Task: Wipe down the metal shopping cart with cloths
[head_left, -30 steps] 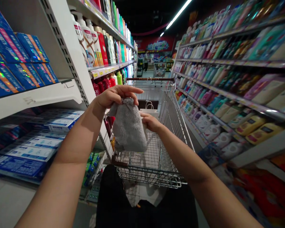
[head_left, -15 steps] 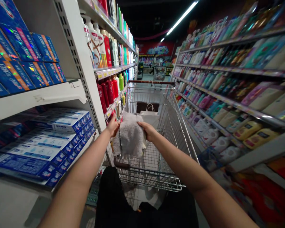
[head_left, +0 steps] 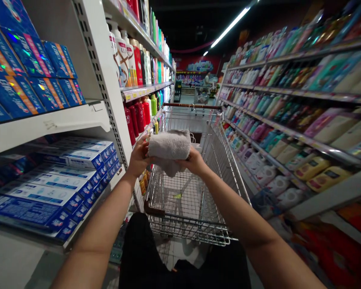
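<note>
Our left hand [head_left: 139, 158] and right hand [head_left: 196, 162] grasped the grey cloth [head_left: 170, 146] at its two ends, in the air over the cart [head_left: 195, 218], nearer its left edge. The cloth partly hid a white bag [head_left: 197, 147] from us. On the left shelf [head_left: 147, 89], we read LU, perhaps LUX, on a pump bottle [head_left: 122, 60]; we could not surely make out the slanted writing on the blue boxes [head_left: 12, 84]. Red bottles [head_left: 132, 120] stood just beside the cart's left edge, and yellow bottles [head_left: 314, 167] off its right.
</note>
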The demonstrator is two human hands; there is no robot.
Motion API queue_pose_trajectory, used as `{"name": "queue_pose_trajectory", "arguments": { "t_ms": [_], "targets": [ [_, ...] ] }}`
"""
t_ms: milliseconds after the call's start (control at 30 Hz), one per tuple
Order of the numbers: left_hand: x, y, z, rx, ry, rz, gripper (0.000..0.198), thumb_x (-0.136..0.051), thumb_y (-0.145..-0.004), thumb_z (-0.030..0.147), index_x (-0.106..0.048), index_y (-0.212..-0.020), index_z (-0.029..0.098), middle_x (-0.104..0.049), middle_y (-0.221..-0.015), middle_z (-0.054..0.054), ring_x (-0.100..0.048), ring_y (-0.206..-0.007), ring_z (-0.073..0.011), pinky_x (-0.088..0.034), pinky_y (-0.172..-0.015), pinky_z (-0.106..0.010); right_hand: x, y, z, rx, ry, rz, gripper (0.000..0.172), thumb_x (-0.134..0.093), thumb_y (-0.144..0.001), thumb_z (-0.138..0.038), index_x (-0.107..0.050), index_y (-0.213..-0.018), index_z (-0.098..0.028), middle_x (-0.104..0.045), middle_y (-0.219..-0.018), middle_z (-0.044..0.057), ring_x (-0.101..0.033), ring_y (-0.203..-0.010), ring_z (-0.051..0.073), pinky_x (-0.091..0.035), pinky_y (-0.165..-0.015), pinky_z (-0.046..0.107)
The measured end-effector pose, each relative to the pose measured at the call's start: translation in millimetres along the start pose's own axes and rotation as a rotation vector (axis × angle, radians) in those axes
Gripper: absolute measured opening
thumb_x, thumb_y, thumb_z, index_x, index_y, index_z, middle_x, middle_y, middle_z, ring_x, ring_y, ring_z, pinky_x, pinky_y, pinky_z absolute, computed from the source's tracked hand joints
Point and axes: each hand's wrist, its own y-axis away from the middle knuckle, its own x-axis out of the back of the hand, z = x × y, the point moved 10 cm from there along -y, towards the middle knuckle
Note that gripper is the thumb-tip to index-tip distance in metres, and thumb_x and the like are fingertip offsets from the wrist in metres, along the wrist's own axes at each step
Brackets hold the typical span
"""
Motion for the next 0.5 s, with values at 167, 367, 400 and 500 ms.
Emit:
{"name": "queue_pose_trajectory", "arguments": {
  "t_ms": [167,367,400,500],
  "targets": [
    [-7.0,-2.9,-26.0,0.123,0.045,-0.014,0.068,-0.095,-0.057,0.036,-0.070,-0.119,0.018,-0.077,-0.116,-0.010,-0.069,-0.116,-0.0303,-0.055,-0.092,-0.034,3.0,-12.0,-10.4,0.120,0.121,-0.004,0.019,-0.082,-0.067,-0.036,-0.074,-0.079,-0.024,-0.071,-0.109,0.008,-0.062,-0.111,0.030,-0.051,-0.102,0.046],
    [-16.7,-2.3,-56.9,0.261,0.094,-0.079,0.046,-0.094,-0.059,0.043,-0.067,-0.089,0.020,-0.078,-0.101,-0.006,-0.071,-0.112,-0.0289,-0.056,-0.089,-0.034,-4.1,-7.7,48.5,-0.207,-0.149,0.062,0.037,-0.083,-0.059,-0.036,-0.073,-0.092,-0.024,-0.070,-0.097,0.002,-0.065,-0.094,0.023,-0.053,-0.090,0.037],
    [-18.5,-1.2,-60.0,0.286,0.110,-0.092,0.048,-0.093,-0.060,0.046,-0.068,-0.091,0.021,-0.078,-0.101,-0.007,-0.071,-0.113,-0.0296,-0.056,-0.091,-0.035,-5.5,-5.5,55.5,-0.243,-0.201,0.088,0.038,-0.083,-0.058,-0.035,-0.073,-0.092,-0.024,-0.071,-0.097,0.002,-0.065,-0.093,0.022,-0.053,-0.088,0.036],
    [-22.7,3.0,-69.4,0.380,0.100,-0.149,0.056,-0.097,-0.055,0.047,-0.070,-0.095,0.019,-0.078,-0.099,-0.008,-0.071,-0.112,-0.0316,-0.055,-0.093,-0.038,-8.8,-0.2,65.8,-0.299,-0.296,0.131,0.040,-0.085,-0.056,-0.034,-0.073,-0.092,-0.024,-0.071,-0.096,0.000,-0.065,-0.089,0.020,-0.054,-0.085,0.033]
  ]
}}
